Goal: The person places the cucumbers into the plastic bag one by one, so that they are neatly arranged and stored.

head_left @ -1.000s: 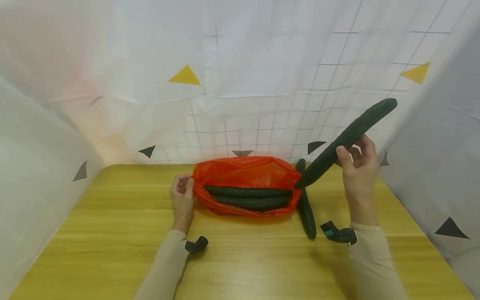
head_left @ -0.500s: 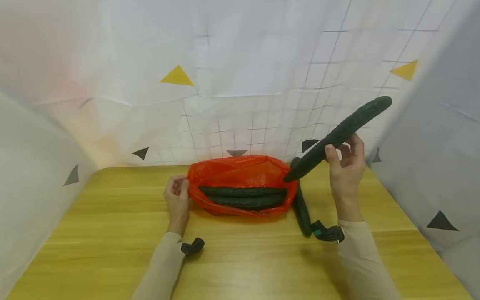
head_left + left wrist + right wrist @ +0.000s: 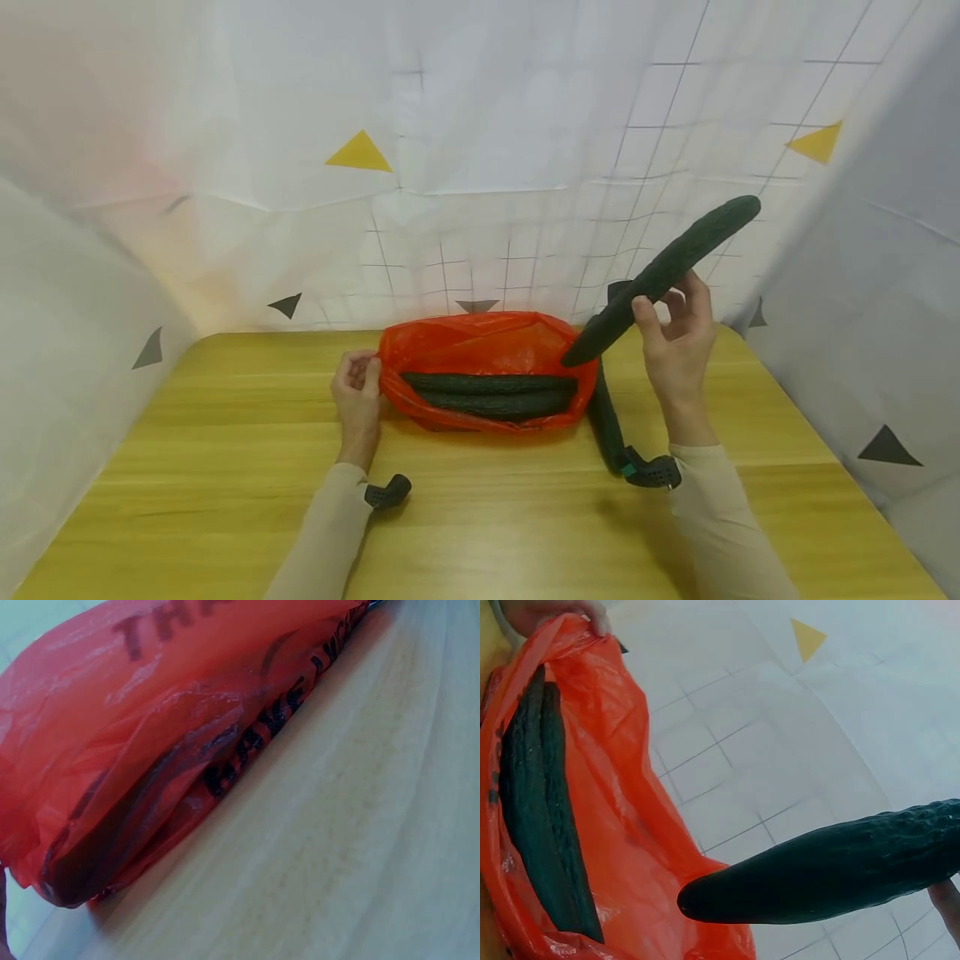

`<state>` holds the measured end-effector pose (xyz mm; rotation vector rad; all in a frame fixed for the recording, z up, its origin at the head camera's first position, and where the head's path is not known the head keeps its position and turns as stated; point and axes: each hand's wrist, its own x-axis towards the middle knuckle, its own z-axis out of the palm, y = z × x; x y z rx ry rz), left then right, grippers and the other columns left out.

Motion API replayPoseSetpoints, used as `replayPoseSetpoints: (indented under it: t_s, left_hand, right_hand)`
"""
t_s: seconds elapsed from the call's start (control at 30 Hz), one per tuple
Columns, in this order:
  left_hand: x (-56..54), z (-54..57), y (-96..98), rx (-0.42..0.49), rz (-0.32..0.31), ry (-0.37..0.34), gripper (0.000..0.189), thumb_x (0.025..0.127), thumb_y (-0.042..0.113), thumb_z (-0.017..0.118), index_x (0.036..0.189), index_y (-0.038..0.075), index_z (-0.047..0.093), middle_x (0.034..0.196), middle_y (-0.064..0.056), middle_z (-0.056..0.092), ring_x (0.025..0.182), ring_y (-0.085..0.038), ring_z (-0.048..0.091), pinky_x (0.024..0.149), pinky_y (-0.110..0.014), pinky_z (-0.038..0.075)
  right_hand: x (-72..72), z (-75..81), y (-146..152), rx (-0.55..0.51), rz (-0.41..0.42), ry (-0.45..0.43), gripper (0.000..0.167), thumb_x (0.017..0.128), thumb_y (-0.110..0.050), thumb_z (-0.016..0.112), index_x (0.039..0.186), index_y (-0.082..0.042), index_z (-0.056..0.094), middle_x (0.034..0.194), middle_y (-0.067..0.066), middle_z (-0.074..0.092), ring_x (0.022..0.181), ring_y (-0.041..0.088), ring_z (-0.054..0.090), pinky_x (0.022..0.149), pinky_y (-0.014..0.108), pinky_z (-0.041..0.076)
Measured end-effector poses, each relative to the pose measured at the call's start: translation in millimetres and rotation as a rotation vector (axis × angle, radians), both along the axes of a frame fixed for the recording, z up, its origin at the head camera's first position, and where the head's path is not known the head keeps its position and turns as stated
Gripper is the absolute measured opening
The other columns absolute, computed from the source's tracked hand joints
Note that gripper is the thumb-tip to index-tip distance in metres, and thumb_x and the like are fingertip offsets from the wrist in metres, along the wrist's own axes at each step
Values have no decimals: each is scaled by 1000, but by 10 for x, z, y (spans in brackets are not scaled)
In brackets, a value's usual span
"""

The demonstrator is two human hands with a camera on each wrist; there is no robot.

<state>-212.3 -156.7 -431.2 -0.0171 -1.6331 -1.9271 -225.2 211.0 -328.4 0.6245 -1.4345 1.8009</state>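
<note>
A red plastic bag (image 3: 480, 346) lies on the table with its mouth wide, and two dark green cucumbers (image 3: 491, 395) rest side by side inside it. My left hand (image 3: 357, 400) pinches the bag's left edge between thumb and fingers. In the air to the right, my right hand (image 3: 678, 350) grips another cucumber (image 3: 667, 271) near its middle. That cucumber slants, its lower tip over the bag's right rim. In the right wrist view the held cucumber (image 3: 817, 870) points toward the bag (image 3: 622, 817). Printed letters show on the bag (image 3: 135, 727) in the left wrist view.
One more cucumber (image 3: 606, 417) lies on the wooden table (image 3: 480, 525) just right of the bag, partly hidden behind the held one and the right wrist camera (image 3: 651, 469). White sheets (image 3: 480, 100) with triangle marks enclose the table at the back and sides.
My right hand has carried its cucumber leftward, so the lower tip has gone from beside the bag's right edge to over its rim. My left hand keeps its hold on the bag.
</note>
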Motion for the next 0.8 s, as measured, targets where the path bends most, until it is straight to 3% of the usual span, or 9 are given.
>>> replayPoseSetpoints:
  t_s: [0.2,0.37,0.57,0.8]
  left_hand:
    - [-15,2,7,-24,15,5,19,89,1,59,101,-13,58,85,-17,61,71,-9,59,66,-16,50]
    - [-9,-3,6,-29,18,-14,18,89,2,59,101,-12,59,84,-12,62,71,-8,58,66,-17,49]
    - [5,-10,-4,-14,19,-13,18,89,0,59,100,-13,58,82,-6,63,70,-8,58,65,-16,49]
    - [-5,-6,-2,2,6,10,19,89,-1,59,101,-15,56,83,-13,62,69,-9,58,64,-16,49]
  right_hand:
    - [-29,-46,-46,22,12,7,56,78,13,61,131,5,45,113,13,54,95,24,55,72,24,56]
    - [-26,-102,-103,57,23,-9,57,79,14,61,132,4,45,114,12,54,95,23,56,71,24,56]
    - [64,-78,-228,156,1,-61,55,80,14,60,133,3,45,115,7,54,97,20,56,76,22,55]
    - [113,-69,-322,280,-53,-135,57,81,12,61,134,1,44,118,-3,54,102,15,55,80,20,54]
